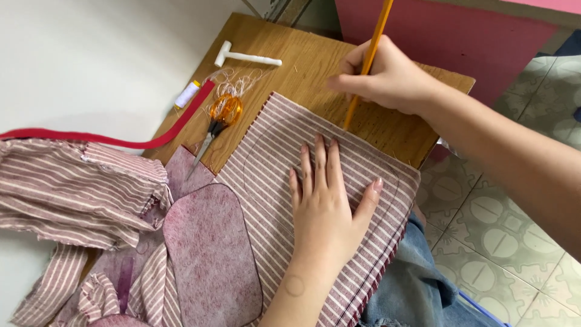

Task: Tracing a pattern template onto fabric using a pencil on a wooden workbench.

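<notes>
- The striped fabric piece [339,151] lies flat on the wooden tabletop [302,60], its near edge hanging over toward the person's lap.
- The left hand [327,206] presses palm-down on the fabric, its grip spread wide, fingers flat.
- The right hand [387,75] has its grip pinched round a yellow pencil [366,60], whose tip meets the fabric's far edge beside a drawn curved line.
- A mauve felt-like cutout [212,254] rests just left of the fabric.
- Orange-handled scissors [218,121] lie beyond, on loose threads.
- A red strap [151,142], a white thread spool [186,95] and a white T-shaped tool [245,57] sit further out.
- More striped cloth [78,188] is bunched at left.
- No containers are in view.
</notes>
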